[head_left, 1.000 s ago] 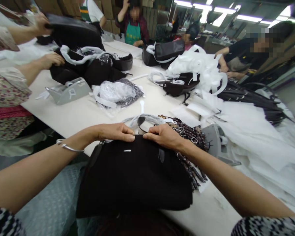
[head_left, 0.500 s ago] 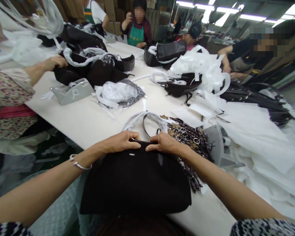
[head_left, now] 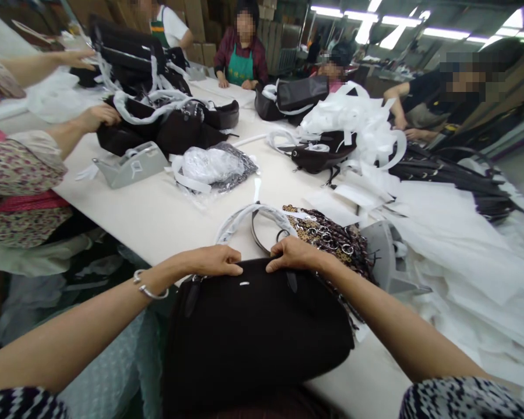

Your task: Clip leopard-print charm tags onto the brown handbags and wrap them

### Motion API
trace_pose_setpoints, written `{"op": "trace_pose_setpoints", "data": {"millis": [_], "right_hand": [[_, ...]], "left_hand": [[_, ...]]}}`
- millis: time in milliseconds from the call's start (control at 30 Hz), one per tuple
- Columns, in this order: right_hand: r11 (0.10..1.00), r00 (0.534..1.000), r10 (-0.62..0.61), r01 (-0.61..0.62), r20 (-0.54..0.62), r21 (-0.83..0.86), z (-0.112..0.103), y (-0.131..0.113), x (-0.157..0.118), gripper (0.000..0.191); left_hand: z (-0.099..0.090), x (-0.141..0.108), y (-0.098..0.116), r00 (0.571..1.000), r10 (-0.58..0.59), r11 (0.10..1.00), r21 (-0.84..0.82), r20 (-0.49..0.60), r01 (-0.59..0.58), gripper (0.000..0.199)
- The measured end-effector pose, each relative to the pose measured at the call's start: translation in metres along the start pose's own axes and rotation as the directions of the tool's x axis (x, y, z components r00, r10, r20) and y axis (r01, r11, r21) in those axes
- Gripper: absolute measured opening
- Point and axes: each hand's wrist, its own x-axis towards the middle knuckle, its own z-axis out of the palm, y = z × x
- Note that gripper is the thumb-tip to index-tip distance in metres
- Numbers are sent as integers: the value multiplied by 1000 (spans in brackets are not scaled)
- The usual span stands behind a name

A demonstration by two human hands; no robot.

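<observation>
A black handbag (head_left: 257, 331) hangs at the near edge of the table, its broad side facing me and a small silvery plate near its top. My left hand (head_left: 216, 260) is closed over the bag's top edge, left of the middle, with the thumb on the near side. Gripping the same edge a little to the right is my right hand (head_left: 294, 254). Behind the hands rises the bag's handle (head_left: 238, 216), wrapped in clear or white film. The fingers on the far side of the edge are hidden.
Patterned straps with metal rings (head_left: 332, 235) lie right of the bag, beside a grey tape dispenser (head_left: 382, 253). White sheets (head_left: 454, 233) cover the right side. Another tape dispenser (head_left: 131, 169) and a plastic-wrapped bundle (head_left: 213, 166) stand ahead. A co-worker's hand (head_left: 98, 116) touches black bags at left.
The handbag has shifted slightly right and tilted, and my hands have moved a little apart along its edge. At far left, a co-worker has lifted a black bag upright.
</observation>
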Motion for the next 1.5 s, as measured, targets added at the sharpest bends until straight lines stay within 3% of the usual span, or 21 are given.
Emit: {"op": "trace_pose_setpoints", "data": {"millis": [167,300,433,600,667,800,900,967,1167,1267,1400,1500], "right_hand": [[926,988,-80,23,-134,-377,9,-6,9,32],[873,954,-70,-83,-293,-480,9,-11,-4,44],[865,906,-28,-190,-423,-464,23,-7,-24,61],[872,903,-18,-196,-429,-449,51,-5,-28,45],[871,903,-4,-207,-429,-445,57,-5,-24,44],[876,897,-2,-211,-441,-433,57,-2,-19,47],[873,879,-31,-208,-476,-442,59,7,-20,49],[870,860,-54,-209,-507,-447,62,14,-21,50],[879,834,-109,-174,-541,-445,69,25,-24,53],[899,839,-86,-166,-537,-405,68,26,-22,54],[959,865,-16,-129,-502,-252,52,20,-24,52],[987,815,-38,-61,-578,-151,28,-2,-41,47]], "left_hand": [[28,1,-4,964,-144,990,-39,-225,139,31],[32,2,-10,948,-105,994,-22,-300,103,26],[38,-1,-6,909,-11,993,105,-416,60,21],[47,5,1,902,92,996,33,-421,-86,28],[49,13,2,920,101,994,5,-379,-107,33],[51,27,1,971,10,995,-95,-238,-33,45],[53,30,0,959,-18,997,-73,-284,-3,45],[53,27,-1,960,-19,999,-40,-280,9,45],[44,5,-8,997,-41,998,-54,-72,37,47],[48,-4,-1,985,-88,996,-18,-151,86,38],[51,-9,16,931,-158,984,21,-328,175,29],[29,-14,24,898,-150,984,21,-414,174,31]]}}
